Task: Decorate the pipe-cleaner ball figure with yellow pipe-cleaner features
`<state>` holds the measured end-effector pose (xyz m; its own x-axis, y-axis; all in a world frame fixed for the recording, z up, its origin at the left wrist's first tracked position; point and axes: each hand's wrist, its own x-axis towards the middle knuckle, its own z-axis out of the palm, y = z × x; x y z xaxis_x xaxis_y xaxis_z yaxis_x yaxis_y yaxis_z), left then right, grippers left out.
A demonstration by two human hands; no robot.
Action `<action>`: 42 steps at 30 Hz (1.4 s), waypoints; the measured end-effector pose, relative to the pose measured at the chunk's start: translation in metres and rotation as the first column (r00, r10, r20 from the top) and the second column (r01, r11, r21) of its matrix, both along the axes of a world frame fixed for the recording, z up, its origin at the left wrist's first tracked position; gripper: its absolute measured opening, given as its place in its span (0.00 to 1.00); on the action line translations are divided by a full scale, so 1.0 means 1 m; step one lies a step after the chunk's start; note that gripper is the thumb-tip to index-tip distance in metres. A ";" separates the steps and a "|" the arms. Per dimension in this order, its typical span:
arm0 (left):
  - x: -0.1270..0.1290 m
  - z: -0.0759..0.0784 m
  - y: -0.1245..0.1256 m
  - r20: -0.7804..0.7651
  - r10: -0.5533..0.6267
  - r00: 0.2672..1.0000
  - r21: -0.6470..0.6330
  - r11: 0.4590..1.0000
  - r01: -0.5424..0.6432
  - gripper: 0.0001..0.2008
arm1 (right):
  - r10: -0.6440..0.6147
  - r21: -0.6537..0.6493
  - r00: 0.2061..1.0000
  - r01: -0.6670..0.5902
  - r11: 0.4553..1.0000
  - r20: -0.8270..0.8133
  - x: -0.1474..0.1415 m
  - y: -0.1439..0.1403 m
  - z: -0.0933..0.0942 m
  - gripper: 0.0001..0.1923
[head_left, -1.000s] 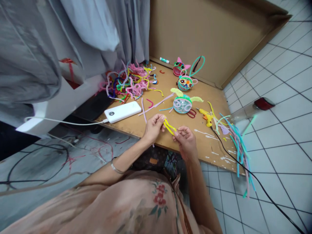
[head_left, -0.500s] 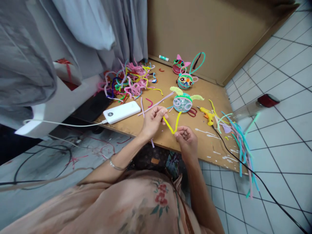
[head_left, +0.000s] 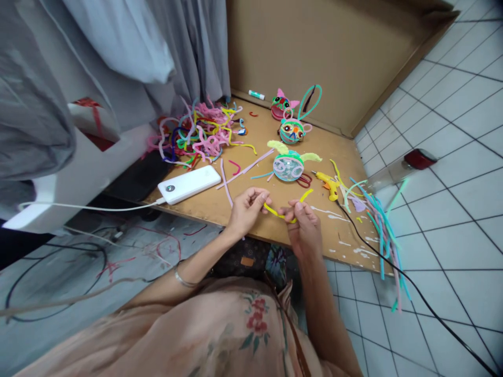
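A person's left hand [head_left: 247, 212] and right hand [head_left: 304, 225] are pinching a yellow pipe cleaner [head_left: 272, 210] above the near edge of the table [head_left: 271, 229].

The hands are staying apart, fingers clamped on the strip, which is curving between them, one tip poking out beyond the right. Appearing light, fuzzy and pliable, it is probably hiding thin wire, holding bends and hardly slipping; pinching either side of a bend should suit it best. Farther off, a yellow glue gun [head_left: 329, 186] is lying to the right; beyond, a green-rimmed figure [head_left: 288, 167] is sitting near the middle.
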<state>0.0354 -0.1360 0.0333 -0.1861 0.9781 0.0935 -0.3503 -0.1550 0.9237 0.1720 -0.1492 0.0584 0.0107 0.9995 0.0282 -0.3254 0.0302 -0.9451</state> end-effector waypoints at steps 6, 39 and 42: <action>-0.009 -0.005 0.004 -0.174 0.074 0.982 0.062 0.996 -0.064 0.09 | 0.054 0.023 0.896 -0.071 0.997 0.440 0.025 0.007 0.007 0.15; -0.012 0.011 0.016 -0.847 0.193 0.495 0.342 0.911 0.230 0.10 | -0.516 0.511 0.062 -0.283 0.812 0.854 0.038 0.009 0.005 0.16; -0.006 0.009 0.017 -0.895 0.200 0.400 0.325 0.904 0.277 0.10 | -0.535 0.500 -0.026 -0.323 0.804 0.844 0.035 0.007 0.008 0.17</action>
